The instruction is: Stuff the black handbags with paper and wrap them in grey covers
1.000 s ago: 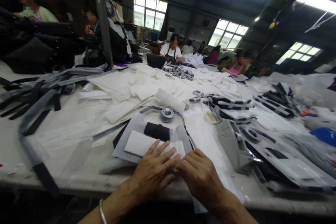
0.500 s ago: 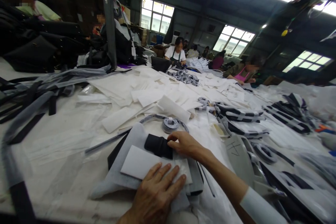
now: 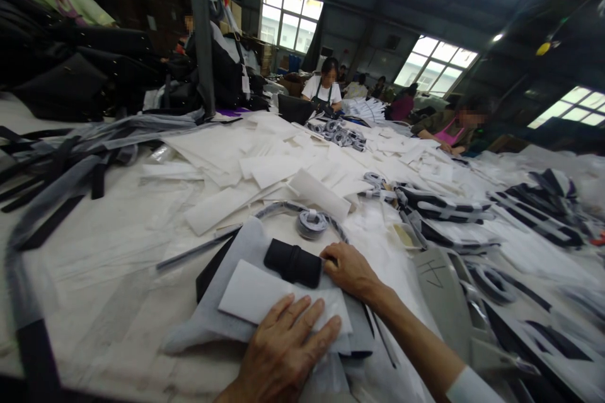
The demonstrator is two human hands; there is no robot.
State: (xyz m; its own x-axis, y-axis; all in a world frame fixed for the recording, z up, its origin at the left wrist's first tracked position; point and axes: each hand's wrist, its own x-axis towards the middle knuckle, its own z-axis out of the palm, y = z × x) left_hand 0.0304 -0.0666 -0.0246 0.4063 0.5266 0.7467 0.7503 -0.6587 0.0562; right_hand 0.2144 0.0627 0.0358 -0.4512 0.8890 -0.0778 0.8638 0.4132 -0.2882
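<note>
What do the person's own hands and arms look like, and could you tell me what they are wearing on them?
The right hand and left hand are bare, with no gloves. The right arm is bare up to a plain white fabric sleeve with a loose, straight cuff; the left sleeve is out of view.

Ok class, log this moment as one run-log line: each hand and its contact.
left hand: pressing white pad | right hand: against black roll, on grey felt
</note>
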